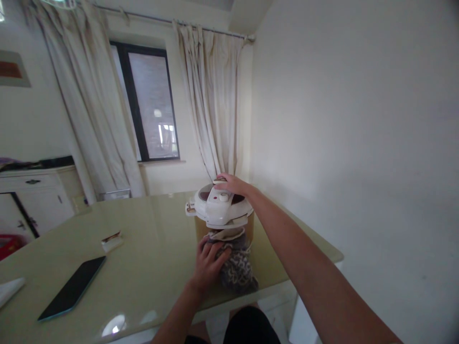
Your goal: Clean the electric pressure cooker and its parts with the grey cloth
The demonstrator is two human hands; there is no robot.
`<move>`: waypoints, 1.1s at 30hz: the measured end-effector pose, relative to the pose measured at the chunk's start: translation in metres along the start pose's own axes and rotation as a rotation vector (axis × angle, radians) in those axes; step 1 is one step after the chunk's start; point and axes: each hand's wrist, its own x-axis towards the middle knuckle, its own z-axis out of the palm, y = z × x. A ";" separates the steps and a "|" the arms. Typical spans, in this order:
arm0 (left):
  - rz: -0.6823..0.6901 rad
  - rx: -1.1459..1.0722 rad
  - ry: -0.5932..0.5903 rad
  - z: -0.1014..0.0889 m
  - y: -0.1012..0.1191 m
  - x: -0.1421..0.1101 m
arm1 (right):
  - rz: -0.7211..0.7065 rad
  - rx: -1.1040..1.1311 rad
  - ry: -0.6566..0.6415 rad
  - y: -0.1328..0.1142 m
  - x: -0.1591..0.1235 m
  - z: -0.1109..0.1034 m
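Note:
A white-lidded electric pressure cooker (pixel 218 212) with a tan body stands near the right side of the table. Reaching across its lid, my right hand (pixel 231 185) has its fingers closed over the handle on top. In front of the cooker, close to the table's near edge, sits a bunched grey-brown and white patterned cloth (pixel 238 270). My left hand (pixel 210 260) grips this cloth at its upper left side, with the fingers bent over it. The cloth covers the lower front of the cooker.
On the glossy greenish table (pixel 150 239), a dark tablet (pixel 73 289) lies to the left. Behind it is a small white object (pixel 112 242). Part of another white item (pixel 10 290) shows at the left edge. A wall (pixel 340 143) borders the right side.

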 end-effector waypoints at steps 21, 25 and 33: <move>-0.867 -0.327 0.122 0.013 -0.027 -0.042 | -0.027 -0.102 0.028 -0.008 -0.007 0.001; -0.819 -0.403 -0.122 -0.008 -0.002 -0.030 | -0.028 -0.111 0.035 -0.008 -0.006 0.001; -0.496 -0.344 -0.629 -0.015 0.040 0.001 | -0.023 -0.097 0.038 -0.009 -0.008 0.000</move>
